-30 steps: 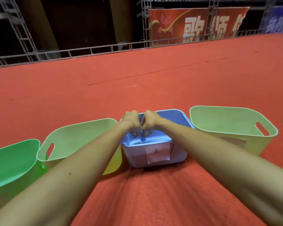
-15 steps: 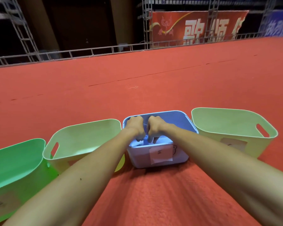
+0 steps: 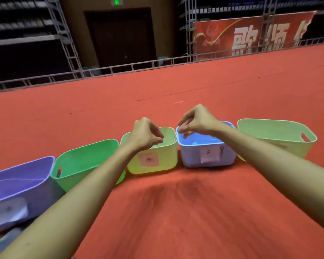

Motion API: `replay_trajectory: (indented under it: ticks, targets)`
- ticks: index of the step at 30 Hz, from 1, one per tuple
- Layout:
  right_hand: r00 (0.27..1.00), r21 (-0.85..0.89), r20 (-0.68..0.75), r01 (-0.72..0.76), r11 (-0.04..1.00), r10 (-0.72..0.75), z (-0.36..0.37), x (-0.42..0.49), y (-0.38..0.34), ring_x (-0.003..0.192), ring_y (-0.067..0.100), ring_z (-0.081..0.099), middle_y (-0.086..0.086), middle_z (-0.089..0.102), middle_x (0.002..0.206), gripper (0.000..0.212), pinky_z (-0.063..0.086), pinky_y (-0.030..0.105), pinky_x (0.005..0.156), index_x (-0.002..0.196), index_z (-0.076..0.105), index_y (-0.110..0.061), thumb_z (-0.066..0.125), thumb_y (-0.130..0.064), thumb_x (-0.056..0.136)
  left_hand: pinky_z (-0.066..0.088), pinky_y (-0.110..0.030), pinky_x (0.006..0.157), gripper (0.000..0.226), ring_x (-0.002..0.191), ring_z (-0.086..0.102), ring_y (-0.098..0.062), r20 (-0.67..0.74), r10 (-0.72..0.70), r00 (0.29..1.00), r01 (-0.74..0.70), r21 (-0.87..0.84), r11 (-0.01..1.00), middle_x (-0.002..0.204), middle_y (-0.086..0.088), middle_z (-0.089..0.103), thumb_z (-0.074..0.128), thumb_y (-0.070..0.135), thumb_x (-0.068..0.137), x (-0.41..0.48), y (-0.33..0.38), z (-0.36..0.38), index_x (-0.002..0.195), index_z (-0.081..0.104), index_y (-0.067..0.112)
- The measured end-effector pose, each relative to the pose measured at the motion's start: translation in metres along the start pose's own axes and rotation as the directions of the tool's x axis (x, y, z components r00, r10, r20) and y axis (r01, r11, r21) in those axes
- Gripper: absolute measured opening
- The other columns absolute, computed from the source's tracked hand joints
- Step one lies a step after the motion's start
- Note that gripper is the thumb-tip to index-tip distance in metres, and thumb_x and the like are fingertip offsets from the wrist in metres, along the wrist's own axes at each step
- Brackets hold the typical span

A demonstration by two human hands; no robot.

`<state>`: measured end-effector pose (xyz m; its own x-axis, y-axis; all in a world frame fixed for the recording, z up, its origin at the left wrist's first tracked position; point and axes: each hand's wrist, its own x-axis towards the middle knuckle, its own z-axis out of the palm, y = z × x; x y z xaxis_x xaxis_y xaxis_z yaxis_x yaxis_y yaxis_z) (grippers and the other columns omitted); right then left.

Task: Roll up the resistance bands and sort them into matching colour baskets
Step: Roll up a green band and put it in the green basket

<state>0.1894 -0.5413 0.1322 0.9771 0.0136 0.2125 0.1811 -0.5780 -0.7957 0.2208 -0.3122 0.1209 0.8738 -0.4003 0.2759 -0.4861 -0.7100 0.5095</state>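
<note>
Carpet of red cloth (image 3: 176, 212) bears yellow plastic basket (image 3: 168, 161) under loosely curled, empty left hand (image 3: 145, 134), blue plastic basket (image 3: 228, 156) under similar right hand (image 3: 196, 120).

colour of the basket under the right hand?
Blue; the basket shows best in the head view.

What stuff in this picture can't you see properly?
All in the head view:
- Writing on the yellow basket label and on the blue basket one: too blurred to read.
- The blue shape inside the blue basket: partly hidden by the basket's front wall and the right hand, so I can't tell if it is a rolled band.
- The purple basket: cut off by the left edge.
- The blurred things in the bottom-left corner: cut off and unclear.
</note>
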Motion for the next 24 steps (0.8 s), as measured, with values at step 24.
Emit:
replay_trajectory:
  ticks: [24]
  targets:
    - [0.954,0.078,0.195,0.218,0.973,-0.229,0.386,-0.171,-0.084,0.059,0.001,0.061,0.001,0.078,0.077,0.014,0.049,0.019,0.062,0.092,0.084,-0.02,0.081,-0.025,0.079,0.054,-0.02,0.068,0.027,0.065,0.067,0.001,-0.178,-0.364,0.914,0.324,-0.219,0.92,0.07,0.009,0.077,0.078,-0.006,0.08,-0.33,-0.217,-0.074,0.077,0.08,0.02]
